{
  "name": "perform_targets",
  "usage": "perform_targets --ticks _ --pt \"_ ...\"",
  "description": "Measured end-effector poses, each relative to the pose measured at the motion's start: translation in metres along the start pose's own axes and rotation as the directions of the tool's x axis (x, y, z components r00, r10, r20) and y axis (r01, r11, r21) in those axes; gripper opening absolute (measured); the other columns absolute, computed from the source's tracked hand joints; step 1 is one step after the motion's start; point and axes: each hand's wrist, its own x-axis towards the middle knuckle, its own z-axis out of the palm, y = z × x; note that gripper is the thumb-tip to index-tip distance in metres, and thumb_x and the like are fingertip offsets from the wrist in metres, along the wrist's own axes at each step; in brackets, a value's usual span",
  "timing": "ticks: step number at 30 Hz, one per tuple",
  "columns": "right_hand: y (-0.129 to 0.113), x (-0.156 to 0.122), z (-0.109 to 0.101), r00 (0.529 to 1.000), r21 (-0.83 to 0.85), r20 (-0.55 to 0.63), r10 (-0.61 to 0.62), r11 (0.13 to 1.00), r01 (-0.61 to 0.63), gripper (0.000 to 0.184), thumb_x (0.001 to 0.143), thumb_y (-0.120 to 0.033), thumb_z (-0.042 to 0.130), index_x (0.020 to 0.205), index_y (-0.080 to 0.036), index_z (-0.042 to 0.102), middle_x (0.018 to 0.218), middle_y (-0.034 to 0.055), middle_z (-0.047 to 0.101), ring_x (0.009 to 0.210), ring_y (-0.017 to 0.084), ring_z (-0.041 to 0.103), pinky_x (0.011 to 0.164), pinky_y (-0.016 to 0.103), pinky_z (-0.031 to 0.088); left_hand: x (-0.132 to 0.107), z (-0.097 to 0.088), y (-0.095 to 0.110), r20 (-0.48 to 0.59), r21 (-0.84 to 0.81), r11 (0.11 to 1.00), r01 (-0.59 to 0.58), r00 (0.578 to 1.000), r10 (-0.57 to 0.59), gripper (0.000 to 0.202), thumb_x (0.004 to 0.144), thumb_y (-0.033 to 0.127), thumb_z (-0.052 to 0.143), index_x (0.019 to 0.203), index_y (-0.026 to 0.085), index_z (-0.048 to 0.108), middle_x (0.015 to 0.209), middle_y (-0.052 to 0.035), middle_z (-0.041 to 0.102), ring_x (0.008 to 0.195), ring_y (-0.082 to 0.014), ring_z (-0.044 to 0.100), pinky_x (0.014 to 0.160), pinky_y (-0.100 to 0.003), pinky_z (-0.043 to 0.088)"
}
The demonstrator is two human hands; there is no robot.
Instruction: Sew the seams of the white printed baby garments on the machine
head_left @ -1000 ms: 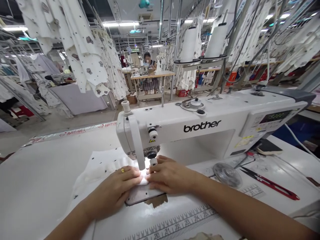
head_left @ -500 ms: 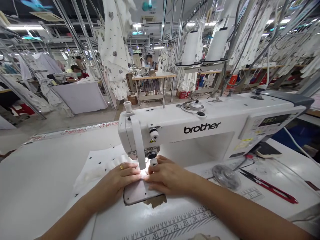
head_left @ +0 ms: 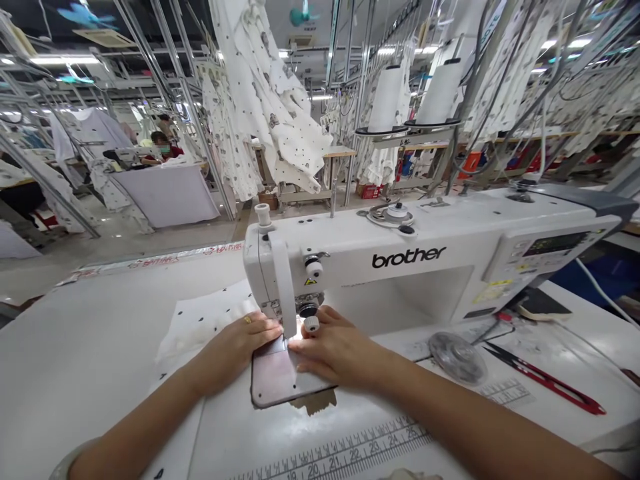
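A white Brother sewing machine [head_left: 410, 257] stands on the white table [head_left: 75, 360]. White fabric with small dark spots [head_left: 197, 323] lies to the left of the needle. My left hand [head_left: 240, 343], with a ring on one finger, presses flat on the fabric just left of the presser foot. My right hand [head_left: 335, 350] lies flat to the right of the needle, fingertips at the lit spot under the foot. The metal needle plate [head_left: 277, 377] shows bare in front of both hands.
Red-handled thread snips [head_left: 545, 380] and a round metal disc [head_left: 457, 357] lie on the table at the right. A printed ruler [head_left: 350, 450] runs along the front edge. Two thread cones [head_left: 415, 97] stand behind the machine. Spotted garments hang overhead; people work at far tables.
Both hands have slid away from me toward the needle, and the fabric has moved back with them, leaving more of the needle plate bare. Hanging garments overhead have shifted right.
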Motion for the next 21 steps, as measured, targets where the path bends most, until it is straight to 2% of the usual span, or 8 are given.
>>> perform_targets --ticks 4,10,21 --pt "0.0023 0.0001 -0.0022 1.0 0.028 -0.001 0.0 1.0 0.0 0.028 0.098 -0.042 0.054 0.117 -0.022 0.062 0.099 0.0041 0.061 0.1 0.021 0.046 0.099 0.035 0.031 0.0026 -0.0009 0.0005 0.008 -0.002 0.999 0.039 0.999 -0.039 0.053 0.089 0.0 0.039 0.128 0.027 0.062 0.123 -0.0029 0.069 0.11 -0.0191 0.064 0.096 -0.036 0.054" --pt "0.0032 0.0018 -0.005 1.0 0.038 -0.013 -0.004 0.999 0.004 0.028 0.098 -0.041 0.054 0.116 -0.022 0.063 0.103 0.0052 0.063 0.104 0.021 0.048 0.098 0.035 0.033 0.0041 -0.0034 0.0037 0.015 0.002 0.999 0.049 0.999 -0.049 0.055 0.085 -0.002 0.038 0.126 0.026 0.063 0.121 -0.0023 0.069 0.11 -0.0192 0.064 0.096 -0.035 0.054" --pt "0.0049 0.0035 -0.005 1.0 0.013 -0.016 -0.025 1.0 0.025 0.024 0.099 -0.039 0.052 0.109 -0.021 0.065 0.1 0.005 0.064 0.101 0.02 0.049 0.097 0.034 0.033 0.0029 -0.0035 0.0057 0.03 -0.005 0.998 0.062 0.998 -0.062 0.054 0.088 0.002 0.039 0.129 0.029 0.061 0.124 -0.0015 0.068 0.111 -0.0179 0.064 0.097 -0.035 0.054"
